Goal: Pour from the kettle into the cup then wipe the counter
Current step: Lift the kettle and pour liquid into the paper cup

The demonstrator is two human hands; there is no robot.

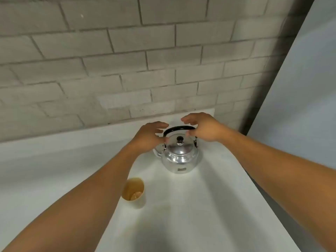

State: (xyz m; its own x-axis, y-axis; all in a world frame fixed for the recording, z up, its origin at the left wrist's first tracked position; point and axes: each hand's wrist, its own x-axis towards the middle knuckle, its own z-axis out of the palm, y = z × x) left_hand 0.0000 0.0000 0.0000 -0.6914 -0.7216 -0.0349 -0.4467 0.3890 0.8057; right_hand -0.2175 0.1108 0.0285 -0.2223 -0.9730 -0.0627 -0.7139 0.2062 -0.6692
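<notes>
**Both hands at the kettle, cup waiting nearby**

A grey brick wall [127, 60] filled the back of the scene, and below it ran a white counter [190, 215], narrow and pale, with a blank light panel [309, 106] rising along its right side. There, towards the far end of the counter and near the wall, stood the kettle [179, 157], shiny metal, upright, its lid on with a small dark knob [180, 140] on top. Its black handle [179, 128] arched up over the lid.

And in came both bare arms from the bottom corners! The left hand [148, 136] hovered at the left end of the handle, fingers [161, 125] spread apart and loosely curled, clamped on nothing. Whether the thumb brushed the handle's hinge could not be told. The right hand [203, 128] sat at the right end of the handle, its fingers [187, 120] also apart and arched over the top, with the thumb close under them by the handle. It looked very near to the black grip, but a firm hold was not shown.

Closer to the camera, left of the kettle and well apart from it, the cup [134, 192] stood upright on the counter, pale outside and brownish inside, partly tucked behind the left forearm. A faint yellowish stain [163, 208] marked the counter just right of the cup.
</notes>
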